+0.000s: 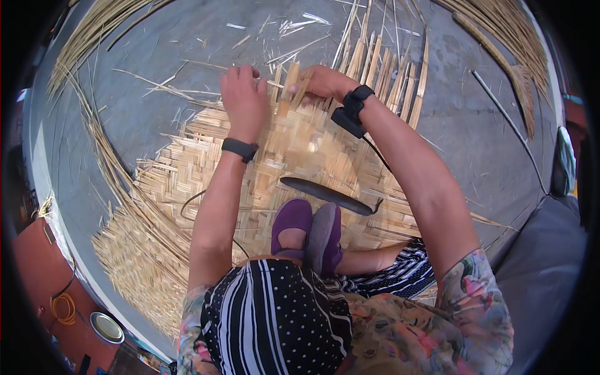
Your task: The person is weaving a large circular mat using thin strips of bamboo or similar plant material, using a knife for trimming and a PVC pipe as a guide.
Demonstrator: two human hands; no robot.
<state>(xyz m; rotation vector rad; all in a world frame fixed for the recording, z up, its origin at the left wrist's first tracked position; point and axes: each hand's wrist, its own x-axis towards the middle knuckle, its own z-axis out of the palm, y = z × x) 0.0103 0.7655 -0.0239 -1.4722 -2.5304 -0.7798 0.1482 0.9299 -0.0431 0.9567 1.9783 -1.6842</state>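
A woven mat of flat, straw-coloured split-reed strips spreads beneath me, its loose strip ends pointing away at the far right edge. At the mat's far edge my right hand pinches an upright flat reed strip between thumb and fingers. Just left of it, my left hand lies with curled fingers over the edge; whatever is under them is hidden. A dark, slim, curved tool with a small cord loop at one end lies on the mat in front of my purple shoes.
Long reed bundles lie at the far left, with more reeds at the far right. Loose strips cross the mat's left side. Scraps litter the grey floor. A thin rod lies at right, near a dark grey covering.
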